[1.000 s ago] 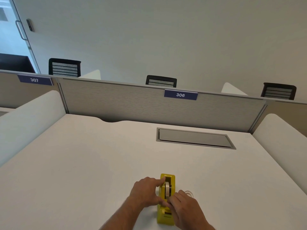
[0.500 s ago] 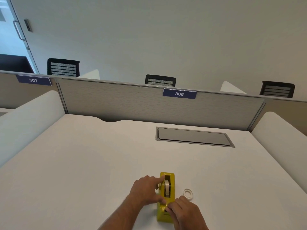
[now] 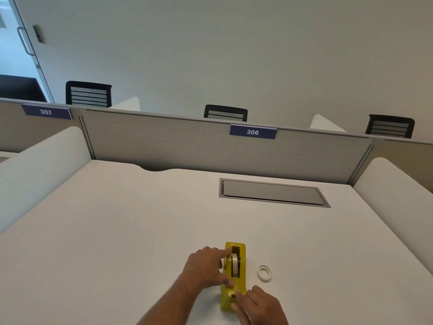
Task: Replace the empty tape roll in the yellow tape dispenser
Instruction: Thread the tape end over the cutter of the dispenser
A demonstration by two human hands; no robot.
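Yellow tape dispenser (image 3: 234,277) stood on the white desk (image 3: 117,231), near edge, a bit right of centre, long axis running near to far. A tape roll (image 3: 235,263) sat upright in its slot, edge-on to the camera, pale band visible.

Left hand (image 3: 206,269) was on the dispenser's left side: index finger stretched to the far top edge by the roll, thumb pressed on the left wall lower down, so the hand was spread against the body, not closed round it. Other fingers curled, apart from the roll.

Right hand (image 3: 260,306) was at the near end, over the cutter part; fingertips touched the yellow body there, thumb and forefinger drawn close together. Could not tell whether they pinched a tape end or only pressed the plastic; too small and partly covered.

Empty tape core (image 3: 264,273), a thin white ring, lay flat on the desk just right of the dispenser, not touching it, clear of both hands.

Further back: grey cable hatch (image 3: 274,193) set flush in the desk, right of centre. Grey partition (image 3: 187,146) along the far edge with a blue label reading 306 (image 3: 253,132); another reading 307 (image 3: 46,111) to the left. White side dividers on both sides. Three black chair backs beyond the partition, glass door far left.
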